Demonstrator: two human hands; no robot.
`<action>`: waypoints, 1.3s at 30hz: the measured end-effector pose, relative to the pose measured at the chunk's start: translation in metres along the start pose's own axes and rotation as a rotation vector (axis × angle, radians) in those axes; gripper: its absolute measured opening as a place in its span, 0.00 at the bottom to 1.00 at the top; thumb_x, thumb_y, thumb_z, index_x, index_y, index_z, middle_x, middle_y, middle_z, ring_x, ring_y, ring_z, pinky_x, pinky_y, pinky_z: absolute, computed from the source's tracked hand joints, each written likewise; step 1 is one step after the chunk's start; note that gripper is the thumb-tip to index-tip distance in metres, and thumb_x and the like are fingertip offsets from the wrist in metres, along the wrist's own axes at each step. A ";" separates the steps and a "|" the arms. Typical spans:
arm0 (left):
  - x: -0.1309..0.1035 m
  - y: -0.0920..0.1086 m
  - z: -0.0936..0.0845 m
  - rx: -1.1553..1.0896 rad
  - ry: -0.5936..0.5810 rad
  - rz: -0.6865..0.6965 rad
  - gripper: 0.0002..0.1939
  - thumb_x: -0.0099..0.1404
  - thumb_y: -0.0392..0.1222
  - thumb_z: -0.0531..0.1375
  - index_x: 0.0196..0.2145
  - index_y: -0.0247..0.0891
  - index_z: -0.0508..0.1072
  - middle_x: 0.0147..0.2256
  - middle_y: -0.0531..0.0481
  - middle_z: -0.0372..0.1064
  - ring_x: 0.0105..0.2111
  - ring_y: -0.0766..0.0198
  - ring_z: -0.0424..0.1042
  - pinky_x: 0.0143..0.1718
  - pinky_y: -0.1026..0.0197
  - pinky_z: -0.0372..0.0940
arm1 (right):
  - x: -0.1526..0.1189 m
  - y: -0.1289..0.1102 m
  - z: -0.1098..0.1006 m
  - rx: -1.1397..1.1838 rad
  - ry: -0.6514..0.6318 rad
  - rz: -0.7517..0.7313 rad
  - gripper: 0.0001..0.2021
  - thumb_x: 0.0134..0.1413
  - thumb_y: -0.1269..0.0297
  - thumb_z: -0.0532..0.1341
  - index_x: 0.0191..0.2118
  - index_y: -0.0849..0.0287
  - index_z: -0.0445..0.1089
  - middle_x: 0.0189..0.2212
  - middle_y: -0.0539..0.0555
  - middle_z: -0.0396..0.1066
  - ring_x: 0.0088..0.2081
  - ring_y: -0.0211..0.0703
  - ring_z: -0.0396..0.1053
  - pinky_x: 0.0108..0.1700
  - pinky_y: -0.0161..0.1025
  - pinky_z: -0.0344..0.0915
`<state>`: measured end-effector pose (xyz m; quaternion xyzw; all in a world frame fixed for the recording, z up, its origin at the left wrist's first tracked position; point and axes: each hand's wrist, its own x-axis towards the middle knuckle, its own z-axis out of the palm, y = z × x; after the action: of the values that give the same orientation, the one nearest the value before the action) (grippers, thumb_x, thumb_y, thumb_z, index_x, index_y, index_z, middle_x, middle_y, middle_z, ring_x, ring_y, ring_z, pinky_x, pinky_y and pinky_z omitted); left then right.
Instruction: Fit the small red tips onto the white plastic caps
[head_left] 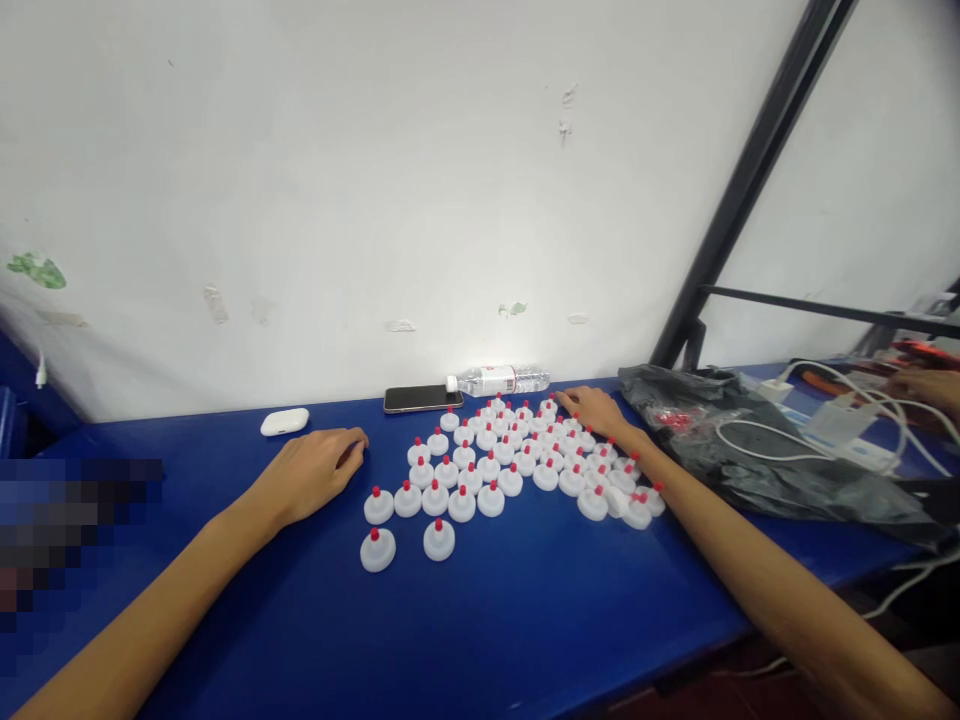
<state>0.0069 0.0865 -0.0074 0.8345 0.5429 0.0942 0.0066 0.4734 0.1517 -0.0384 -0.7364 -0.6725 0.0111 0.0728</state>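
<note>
Many white round caps with red tips (463,503) stand in a loose cluster on the blue table (480,620). My left hand (319,470) rests on the table to the left of the cluster, fingers curled loosely with a gap at the thumb and nothing in it. My right hand (592,408) lies at the back right edge of the cluster, beside the caps; its fingertips are partly hidden and I cannot make out anything held. The right forearm runs along the cluster's right side, where some caps are tilted or touching.
Behind the caps lie a clear bottle (499,380) and a dark phone (424,399). A white earphone case (285,422) is at the left. On the right are a black plastic bag (795,485), white cables and another person's hand (926,388).
</note>
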 end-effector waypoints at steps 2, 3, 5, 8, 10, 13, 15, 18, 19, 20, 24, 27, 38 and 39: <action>0.000 0.000 0.000 0.000 0.000 0.001 0.19 0.72 0.46 0.43 0.44 0.44 0.72 0.45 0.48 0.78 0.43 0.52 0.75 0.42 0.55 0.64 | 0.000 0.000 0.000 0.003 0.001 -0.001 0.15 0.67 0.56 0.61 0.52 0.59 0.71 0.49 0.56 0.73 0.45 0.46 0.74 0.47 0.48 0.73; 0.001 0.000 0.000 0.000 0.001 0.000 0.19 0.72 0.46 0.43 0.44 0.44 0.72 0.45 0.48 0.78 0.43 0.53 0.75 0.42 0.55 0.64 | 0.000 0.000 0.000 0.003 0.002 -0.001 0.15 0.67 0.56 0.61 0.52 0.59 0.71 0.49 0.56 0.73 0.46 0.46 0.73 0.47 0.48 0.73; 0.001 -0.001 0.001 0.001 0.004 -0.003 0.18 0.72 0.46 0.43 0.44 0.44 0.72 0.45 0.47 0.78 0.44 0.53 0.75 0.42 0.55 0.64 | 0.000 0.000 0.000 0.004 0.003 -0.002 0.15 0.67 0.56 0.61 0.52 0.59 0.71 0.49 0.56 0.73 0.46 0.46 0.73 0.47 0.48 0.73; 0.001 -0.001 0.001 0.000 0.005 -0.001 0.18 0.72 0.46 0.44 0.44 0.44 0.72 0.46 0.48 0.78 0.44 0.53 0.75 0.42 0.55 0.64 | 0.000 0.000 0.000 0.003 0.004 -0.002 0.15 0.67 0.56 0.61 0.52 0.59 0.71 0.49 0.56 0.73 0.45 0.46 0.73 0.47 0.48 0.73; 0.000 -0.001 0.001 -0.001 0.006 0.004 0.18 0.72 0.46 0.44 0.44 0.44 0.72 0.46 0.48 0.78 0.44 0.53 0.75 0.42 0.55 0.64 | 0.000 0.001 0.001 0.003 0.004 -0.002 0.15 0.67 0.55 0.61 0.52 0.59 0.71 0.49 0.56 0.73 0.45 0.46 0.73 0.47 0.48 0.73; 0.000 0.000 0.001 -0.004 0.005 0.007 0.18 0.72 0.46 0.44 0.44 0.44 0.72 0.45 0.48 0.78 0.43 0.52 0.75 0.41 0.55 0.64 | 0.001 0.001 0.002 0.003 0.001 0.000 0.15 0.67 0.55 0.61 0.52 0.59 0.71 0.49 0.56 0.73 0.45 0.46 0.74 0.47 0.48 0.73; 0.000 0.000 0.001 -0.008 0.005 0.006 0.18 0.72 0.46 0.44 0.44 0.44 0.72 0.45 0.48 0.78 0.43 0.52 0.75 0.41 0.55 0.64 | 0.002 0.002 0.003 0.004 -0.001 0.005 0.15 0.67 0.56 0.61 0.52 0.60 0.71 0.49 0.56 0.73 0.45 0.46 0.74 0.47 0.48 0.73; 0.000 -0.001 0.002 -0.018 0.006 0.003 0.18 0.72 0.46 0.44 0.44 0.44 0.72 0.46 0.48 0.78 0.44 0.51 0.75 0.42 0.54 0.64 | 0.004 0.002 0.003 0.007 -0.004 0.018 0.15 0.67 0.56 0.61 0.52 0.59 0.71 0.49 0.56 0.72 0.46 0.46 0.73 0.47 0.48 0.73; 0.000 -0.001 0.002 -0.024 0.006 0.001 0.18 0.72 0.46 0.44 0.45 0.44 0.72 0.46 0.47 0.78 0.44 0.51 0.75 0.42 0.54 0.64 | 0.004 0.002 0.003 0.009 -0.005 0.023 0.15 0.67 0.56 0.61 0.52 0.59 0.71 0.49 0.56 0.72 0.46 0.47 0.73 0.47 0.48 0.73; 0.000 -0.002 0.002 -0.030 0.007 -0.001 0.18 0.72 0.46 0.44 0.45 0.44 0.72 0.46 0.47 0.78 0.44 0.51 0.75 0.43 0.53 0.64 | 0.004 0.002 0.003 0.010 -0.006 0.027 0.15 0.67 0.56 0.61 0.52 0.59 0.71 0.49 0.56 0.72 0.46 0.47 0.73 0.47 0.48 0.73; -0.004 -0.003 0.001 -0.070 0.013 -0.005 0.18 0.73 0.47 0.44 0.45 0.44 0.72 0.46 0.48 0.78 0.44 0.52 0.75 0.42 0.54 0.63 | 0.003 0.002 0.002 0.019 -0.009 0.037 0.15 0.67 0.55 0.61 0.52 0.59 0.71 0.49 0.56 0.73 0.46 0.46 0.73 0.47 0.48 0.73; -0.005 -0.003 0.000 -0.107 0.018 -0.005 0.18 0.74 0.48 0.44 0.45 0.45 0.72 0.43 0.49 0.78 0.42 0.53 0.76 0.40 0.55 0.62 | 0.003 0.002 0.003 0.026 -0.009 0.043 0.15 0.67 0.55 0.61 0.52 0.59 0.71 0.49 0.56 0.73 0.46 0.46 0.73 0.48 0.48 0.73; -0.014 0.020 0.001 -0.244 0.030 0.078 0.24 0.77 0.52 0.40 0.46 0.45 0.73 0.46 0.48 0.78 0.46 0.56 0.76 0.47 0.56 0.65 | 0.002 0.001 0.001 0.084 -0.006 0.033 0.15 0.67 0.55 0.61 0.51 0.59 0.71 0.48 0.56 0.73 0.45 0.45 0.74 0.47 0.48 0.73; -0.016 0.023 0.000 -0.254 0.031 0.088 0.24 0.77 0.52 0.39 0.46 0.45 0.73 0.46 0.48 0.78 0.46 0.57 0.76 0.47 0.56 0.65 | 0.001 0.002 0.000 0.090 -0.006 0.026 0.14 0.67 0.55 0.61 0.51 0.59 0.71 0.47 0.55 0.73 0.44 0.45 0.74 0.47 0.47 0.73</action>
<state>0.0214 0.0629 -0.0075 0.8484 0.4894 0.1755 0.0995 0.4753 0.1530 -0.0388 -0.7408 -0.6621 0.0445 0.1039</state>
